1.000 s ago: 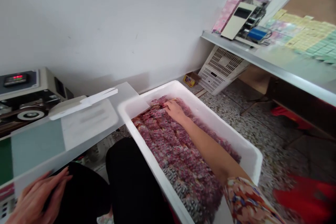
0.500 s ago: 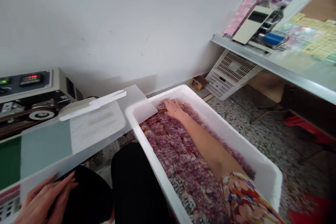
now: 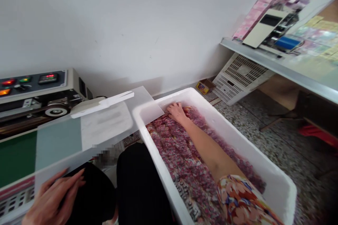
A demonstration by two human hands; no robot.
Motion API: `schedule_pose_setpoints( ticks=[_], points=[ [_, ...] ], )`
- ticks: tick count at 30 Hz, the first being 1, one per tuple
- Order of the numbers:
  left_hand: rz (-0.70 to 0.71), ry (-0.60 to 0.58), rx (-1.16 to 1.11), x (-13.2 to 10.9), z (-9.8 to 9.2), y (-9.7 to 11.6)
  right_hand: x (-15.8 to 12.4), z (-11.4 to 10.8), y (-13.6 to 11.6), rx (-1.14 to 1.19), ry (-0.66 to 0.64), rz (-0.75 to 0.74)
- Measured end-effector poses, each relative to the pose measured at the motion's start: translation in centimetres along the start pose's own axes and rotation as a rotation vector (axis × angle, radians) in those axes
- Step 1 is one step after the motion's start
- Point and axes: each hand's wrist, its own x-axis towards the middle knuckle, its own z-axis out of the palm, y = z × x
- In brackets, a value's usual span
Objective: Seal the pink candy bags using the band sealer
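Note:
My right hand (image 3: 176,111) reaches into the far end of a long white tub (image 3: 266,172) that is full of small pink and purple packets (image 3: 185,161). Its fingers curl down among the packets near the tub's far wall; whether they hold any is hidden. My left hand (image 3: 54,200) rests with fingers stretched out on the near edge of a translucent plastic tray (image 3: 87,130) over my lap and grips nothing.
A sealing machine (image 3: 37,95) with lit displays stands at the left by the wall. A metal shelf (image 3: 285,70) at the right carries a small device (image 3: 266,28) and pink boxes. White perforated crates (image 3: 237,77) lie on the speckled floor beneath it.
My right hand has slid further toward the tub's far wall. The view has shifted left, showing more of the sealing machine. My left hand stays on the tray edge.

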Motion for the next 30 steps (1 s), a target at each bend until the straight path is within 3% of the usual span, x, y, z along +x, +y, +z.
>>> schedule_pose_setpoints(
  ticks=[4, 11, 16, 26, 30],
  points=[
    [-0.075, -0.036, -0.045, 0.0, 0.2, 0.1, -0.2, 0.0, 0.1, 0.016, 0.019, -0.019],
    [-0.035, 0.024, -0.042, 0.1, 0.5, -0.5, -0.2, 0.6, 0.5, 0.099, 0.053, -0.037],
    [0.042, 0.025, -0.016, 0.1, 0.6, -0.6, -1.0, 0.7, 1.5, 0.199, 0.117, 0.030],
    [0.167, 0.062, 0.030, 1.3, 0.0, 0.7, -4.7, -1.3, 2.9, 0.520, 0.281, 0.184],
    [0.146, 0.087, 0.039, 1.4, 0.1, 0.8, -6.4, -2.0, 3.2, 0.670, 0.361, 0.223]
  ],
)
